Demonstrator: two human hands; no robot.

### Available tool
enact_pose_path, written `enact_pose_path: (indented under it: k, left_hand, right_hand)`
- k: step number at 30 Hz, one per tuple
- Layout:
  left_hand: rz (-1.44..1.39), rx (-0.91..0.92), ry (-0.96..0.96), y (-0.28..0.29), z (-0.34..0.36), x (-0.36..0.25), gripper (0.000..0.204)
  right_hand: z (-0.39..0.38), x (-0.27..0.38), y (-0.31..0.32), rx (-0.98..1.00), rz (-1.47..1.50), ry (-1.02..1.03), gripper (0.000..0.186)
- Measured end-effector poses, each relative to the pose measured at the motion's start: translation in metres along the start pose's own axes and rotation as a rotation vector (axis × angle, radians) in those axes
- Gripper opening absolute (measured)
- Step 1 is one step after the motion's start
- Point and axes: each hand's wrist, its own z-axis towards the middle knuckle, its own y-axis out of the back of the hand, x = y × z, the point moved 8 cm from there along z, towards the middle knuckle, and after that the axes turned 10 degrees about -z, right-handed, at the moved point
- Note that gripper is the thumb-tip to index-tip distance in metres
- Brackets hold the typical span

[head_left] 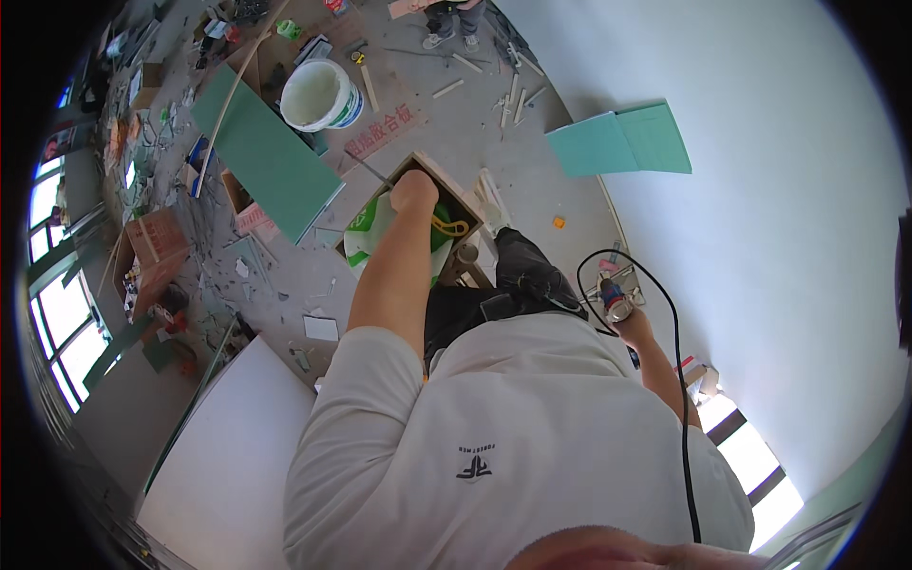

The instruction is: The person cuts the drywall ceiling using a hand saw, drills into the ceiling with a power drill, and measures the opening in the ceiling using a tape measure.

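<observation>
My left hand (pixel 414 192) reaches down into an open wooden box (pixel 465 202) in front of me, and its fingers are hidden from sight. In the box, a green-and-white plastic bag (pixel 365 233) lies against my forearm. Beside that hand is a yellow looped handle (pixel 450 226). Low at my right side, my right hand (pixel 635 328) is closed around a corded power drill (pixel 616 302) with a blue-and-red body. Its black cable (pixel 673 318) loops up and runs down along my right arm.
A white bucket (pixel 321 95) stands beyond the box, next to a long green board (pixel 261 157). More green board (pixel 627 141) leans at the right wall. Wood strips (pixel 518 103) and scraps litter the floor. Another person's legs (pixel 451 21) show at the far edge.
</observation>
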Motion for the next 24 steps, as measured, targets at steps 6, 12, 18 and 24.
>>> enact_pose_path:
  k: [6,12,18,24]
  left_hand:
    - [0.017,-0.001,0.085,-0.003,0.006,-0.006,0.02]
    - [-0.008,-0.052,0.131,-0.007,0.014,0.004,0.022]
    - [-0.008,0.023,0.016,0.002,0.001,0.005,0.031]
    - [-0.044,0.13,-0.188,0.007,-0.014,0.016,0.043]
  right_hand:
    - [0.01,-0.037,-0.017,0.047,0.068,-0.125,0.043]
    - [0.036,0.002,-0.008,0.028,0.088,0.01,0.044]
    - [0.068,0.043,0.01,-0.002,0.181,0.141,0.044]
    - [0.089,0.091,0.039,-0.008,0.316,0.212,0.041]
